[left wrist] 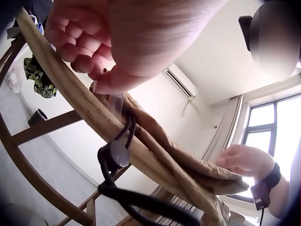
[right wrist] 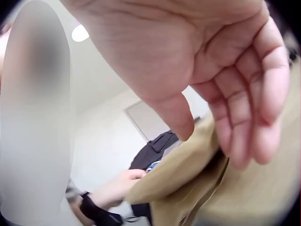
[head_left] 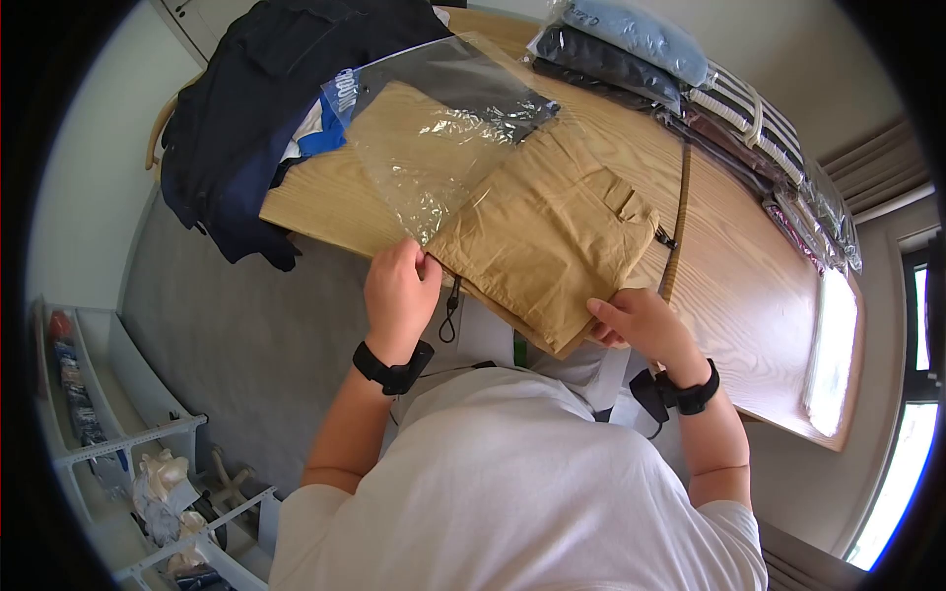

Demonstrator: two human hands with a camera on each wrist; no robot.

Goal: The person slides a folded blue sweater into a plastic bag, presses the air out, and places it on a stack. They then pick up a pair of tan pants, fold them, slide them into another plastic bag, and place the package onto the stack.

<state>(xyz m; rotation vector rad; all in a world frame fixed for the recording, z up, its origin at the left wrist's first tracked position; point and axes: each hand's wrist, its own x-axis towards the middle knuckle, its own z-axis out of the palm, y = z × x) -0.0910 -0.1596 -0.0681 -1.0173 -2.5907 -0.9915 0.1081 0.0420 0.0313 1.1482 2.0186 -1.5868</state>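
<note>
A tan folded garment [head_left: 542, 236] lies at the table's near edge, its lower edge overhanging. In the head view the left hand [head_left: 402, 295] pinches its left corner, where a black cord loop [head_left: 448, 313] with a toggle hangs; the left wrist view shows the toggle [left wrist: 117, 154] below the curled fingers of that hand [left wrist: 108, 42]. The right hand [head_left: 645, 323] holds the garment's lower right edge, thumb on top; in the right wrist view this hand [right wrist: 207, 70] has the cloth [right wrist: 178, 174] between thumb and fingers. A clear plastic bag [head_left: 424, 138] lies beside and partly against the garment.
A dark garment pile [head_left: 256, 108] covers the table's left end, with a blue and white item [head_left: 317, 130]. Bagged folded clothes [head_left: 631, 49] line the far right edge. A white sheet-like item [head_left: 833, 350] lies at right. Shelving [head_left: 128, 443] stands lower left.
</note>
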